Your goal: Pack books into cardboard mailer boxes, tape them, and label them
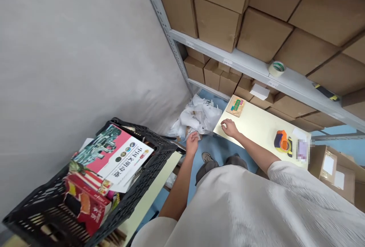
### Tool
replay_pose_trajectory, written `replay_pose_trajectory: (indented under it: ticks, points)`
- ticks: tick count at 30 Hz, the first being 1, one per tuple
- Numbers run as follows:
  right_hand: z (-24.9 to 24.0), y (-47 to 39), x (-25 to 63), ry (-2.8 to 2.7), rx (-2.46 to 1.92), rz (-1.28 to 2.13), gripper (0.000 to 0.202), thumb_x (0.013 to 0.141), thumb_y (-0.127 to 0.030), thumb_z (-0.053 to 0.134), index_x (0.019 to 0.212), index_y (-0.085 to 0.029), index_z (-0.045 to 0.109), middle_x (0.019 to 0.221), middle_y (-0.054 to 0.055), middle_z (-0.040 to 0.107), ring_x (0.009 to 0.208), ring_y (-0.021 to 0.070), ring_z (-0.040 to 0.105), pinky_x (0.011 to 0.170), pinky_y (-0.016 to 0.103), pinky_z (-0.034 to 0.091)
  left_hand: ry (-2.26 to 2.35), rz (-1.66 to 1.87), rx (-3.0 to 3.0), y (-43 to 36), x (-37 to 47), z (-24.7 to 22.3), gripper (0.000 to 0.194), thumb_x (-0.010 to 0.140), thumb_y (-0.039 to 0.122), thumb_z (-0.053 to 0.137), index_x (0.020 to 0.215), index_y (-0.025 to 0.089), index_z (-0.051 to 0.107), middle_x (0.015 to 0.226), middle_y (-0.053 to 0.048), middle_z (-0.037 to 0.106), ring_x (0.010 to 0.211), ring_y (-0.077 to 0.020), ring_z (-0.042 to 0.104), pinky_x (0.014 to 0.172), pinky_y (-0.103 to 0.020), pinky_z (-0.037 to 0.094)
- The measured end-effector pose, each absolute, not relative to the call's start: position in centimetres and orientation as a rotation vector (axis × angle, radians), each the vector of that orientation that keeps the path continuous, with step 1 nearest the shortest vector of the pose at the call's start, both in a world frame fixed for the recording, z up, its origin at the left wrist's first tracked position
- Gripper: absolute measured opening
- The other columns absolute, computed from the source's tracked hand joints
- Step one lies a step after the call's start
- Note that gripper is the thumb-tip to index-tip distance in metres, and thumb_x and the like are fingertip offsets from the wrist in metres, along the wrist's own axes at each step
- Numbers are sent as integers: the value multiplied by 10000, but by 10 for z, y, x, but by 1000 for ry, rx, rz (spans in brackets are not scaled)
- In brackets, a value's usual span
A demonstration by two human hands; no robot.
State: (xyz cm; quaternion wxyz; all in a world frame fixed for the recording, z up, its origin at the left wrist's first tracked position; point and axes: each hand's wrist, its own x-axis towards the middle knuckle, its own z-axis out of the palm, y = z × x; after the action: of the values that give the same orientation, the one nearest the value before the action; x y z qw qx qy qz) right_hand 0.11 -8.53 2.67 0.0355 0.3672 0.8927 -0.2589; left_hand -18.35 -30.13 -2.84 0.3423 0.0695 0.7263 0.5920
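Observation:
My left hand (192, 143) is between the black crate (155, 131) and the pale table (256, 121), over the floor beside crumpled white plastic (199, 116). Its fingers are curled together; whether anything small is in them is too small to tell. Over the table's left end, my right hand (229, 127) has its thumb and fingers bent but apart, with nothing between them. Just beyond it, a small wooden board with colourful pieces (236, 105) lies at the table's corner. An orange tape dispenser (282, 142) rests farther right on the table.
Books and magazines (125, 157) fill the crate at the left. Metal shelves (251, 62) with cardboard boxes stand ahead, with a tape roll (276, 68) and a cutter (326, 92) on the edge. An open carton (339, 171) is at the right. A grey wall (80, 49) rises at the left.

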Motion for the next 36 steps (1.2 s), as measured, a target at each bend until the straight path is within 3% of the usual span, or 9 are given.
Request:
replay_pose_trajectory:
  ticks: [8, 16, 23, 31, 36]
  points:
    - [-1, -70, -87, 2739, 906, -800, 321, 1017, -239, 541, 1254, -203, 754, 1264, 114, 719, 1159, 272, 622, 1064, 384, 461, 1904, 1606, 89, -306, -229, -45, 203, 810, 303, 768, 998, 230, 739, 1069, -85, 805, 1083, -254, 754, 1094, -456, 575]
    - [-63, -32, -149, 2516, 739, -826, 382, 1004, -188, 532, 1315, -195, 754, 1340, 119, 714, 1214, 251, 655, 1099, 355, 491, 1935, 1617, -102, -280, -237, -89, 231, 844, 306, 746, 1064, 235, 760, 1135, -95, 811, 1152, -266, 742, 1137, -466, 544]
    - [-153, -14, -202, 2400, 681, -821, 365, 993, -161, 563, 1281, -212, 783, 1343, 101, 745, 1230, 219, 697, 1090, 308, 516, 1938, 1580, -209, -251, -251, -159, 194, 846, 290, 745, 1030, 226, 746, 1087, -92, 791, 1125, -280, 741, 1131, -500, 536]
    - [-270, -17, -249, 2270, 677, -807, 442, 943, -136, 599, 1329, -227, 794, 1431, 112, 734, 1276, 265, 715, 1057, 328, 561, 1957, 1567, -265, -237, -270, -245, 193, 877, 253, 704, 1061, 220, 752, 1135, -117, 790, 1156, -289, 734, 1173, -535, 512]
    - [-329, -22, -259, 2208, 657, -791, 466, 856, -138, 699, 1300, -231, 808, 1288, 119, 790, 1159, 280, 755, 963, 327, 588, 1956, 1597, -252, -234, -271, -287, 231, 886, 268, 716, 1109, 226, 759, 1146, -115, 781, 1203, -299, 715, 1156, -517, 517]
